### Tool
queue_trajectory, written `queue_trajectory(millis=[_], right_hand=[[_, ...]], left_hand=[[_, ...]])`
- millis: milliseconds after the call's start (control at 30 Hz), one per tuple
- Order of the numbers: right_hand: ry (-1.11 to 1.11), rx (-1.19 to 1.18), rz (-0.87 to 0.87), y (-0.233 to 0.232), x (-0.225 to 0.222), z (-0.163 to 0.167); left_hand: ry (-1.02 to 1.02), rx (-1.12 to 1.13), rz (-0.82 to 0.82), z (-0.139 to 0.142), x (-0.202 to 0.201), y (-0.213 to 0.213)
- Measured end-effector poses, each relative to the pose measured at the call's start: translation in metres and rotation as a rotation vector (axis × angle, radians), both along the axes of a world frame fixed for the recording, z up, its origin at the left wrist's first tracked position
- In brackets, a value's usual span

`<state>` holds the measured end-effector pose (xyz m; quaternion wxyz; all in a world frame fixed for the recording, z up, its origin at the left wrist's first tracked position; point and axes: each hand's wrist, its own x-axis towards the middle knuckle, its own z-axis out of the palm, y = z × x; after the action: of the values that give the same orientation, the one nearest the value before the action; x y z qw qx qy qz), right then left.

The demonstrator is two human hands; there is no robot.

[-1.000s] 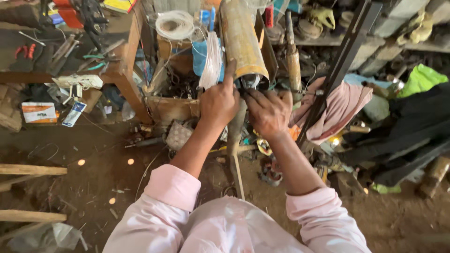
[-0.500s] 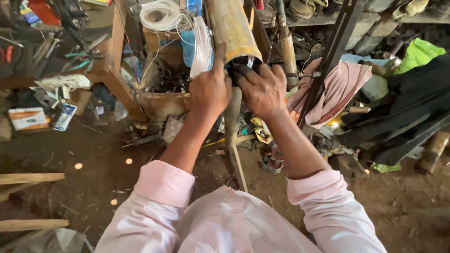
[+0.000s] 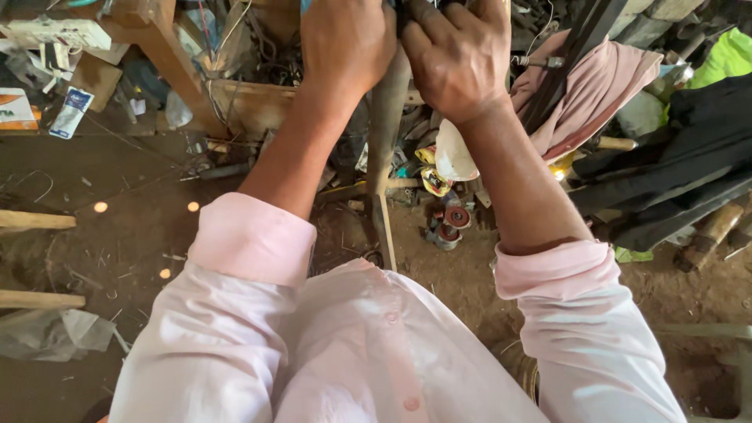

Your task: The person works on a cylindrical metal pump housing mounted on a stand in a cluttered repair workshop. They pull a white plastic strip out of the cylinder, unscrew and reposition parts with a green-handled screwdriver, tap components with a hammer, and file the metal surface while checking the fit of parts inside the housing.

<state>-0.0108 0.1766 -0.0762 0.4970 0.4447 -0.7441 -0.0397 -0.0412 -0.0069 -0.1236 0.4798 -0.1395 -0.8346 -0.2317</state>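
Hands work side by side at the top edge of view. Left hand [image 3: 348,43] is curled, knuckles up, fingers closed over something cut off by the frame. Right hand [image 3: 458,59] lies just beside it, fingers bent down onto the same hidden part. A grey bar [image 3: 385,149] runs from directly beneath both hands toward the person, its long axis near vertical, lower end near the dirt floor [image 3: 117,235]. Both hands equally near.

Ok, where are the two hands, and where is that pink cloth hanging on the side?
left hand [image 3: 347,39], head view, on the back of the hand.
right hand [image 3: 454,59], head view, on the back of the hand.
pink cloth [image 3: 607,74], head view, on its draped middle fold.
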Motion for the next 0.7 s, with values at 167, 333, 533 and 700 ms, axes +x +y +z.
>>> queue_trajectory(millis=[167, 333, 533, 700], right_hand=[[-0.048, 0.016, -0.103, -0.002, -0.005, -0.005], [-0.035, 0.012, -0.090, -0.010, -0.015, 0.001], [-0.107, 0.015, -0.151, -0.015, -0.018, 0.005], [-0.017, 0.026, -0.099, -0.007, -0.010, -0.002]], left_hand=[[-0.080, 0.026, -0.027, -0.001, -0.001, 0.001], [-0.082, 0.035, 0.023, 0.009, 0.000, 0.000], [-0.104, 0.086, -0.079, 0.014, 0.011, -0.002], [-0.128, 0.083, 0.002, 0.010, 0.005, 0.000]])
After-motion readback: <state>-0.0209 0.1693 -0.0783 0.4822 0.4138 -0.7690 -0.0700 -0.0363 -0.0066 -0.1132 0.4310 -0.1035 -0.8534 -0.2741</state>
